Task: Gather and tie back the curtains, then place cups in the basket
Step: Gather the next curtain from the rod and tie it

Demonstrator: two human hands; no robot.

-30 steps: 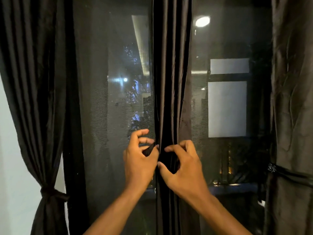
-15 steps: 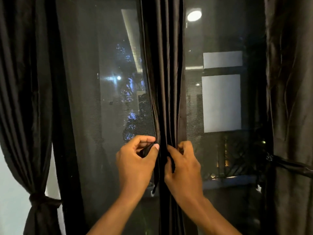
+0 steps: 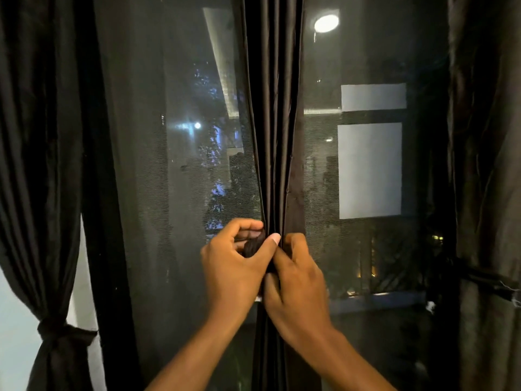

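Here we stand close to a night-dark window, both of our bare hands raised to the gathered middle curtain — a narrow column of dark brown, faintly glossy fabric that hangs in tight vertical pleats down the centre of the view. Our left hand curls round a dark strip of tie-back fabric, thumb pressed against it at the curtain's left edge with the forefinger arched over the top. Our right hand sits just beside it, touching it, its fingers bent in against the folds; we cannot tell from this angle exactly what they pinch, since the fingertips are buried in the cloth. The two hands meet at the front of the bundle, at about the height of the window's lower third. At far left a second dark curtain already hangs drawn in by a knotted band low down, with a pale wall showing beside it. At far right a third dark curtain is cinched by a thin dark cord. Behind the fabric a fine black mesh screen covers the pane, and the glass reflects a round ceiling lamp and two pale rectangles — the lower one larger. No cups or basket appear in the view.
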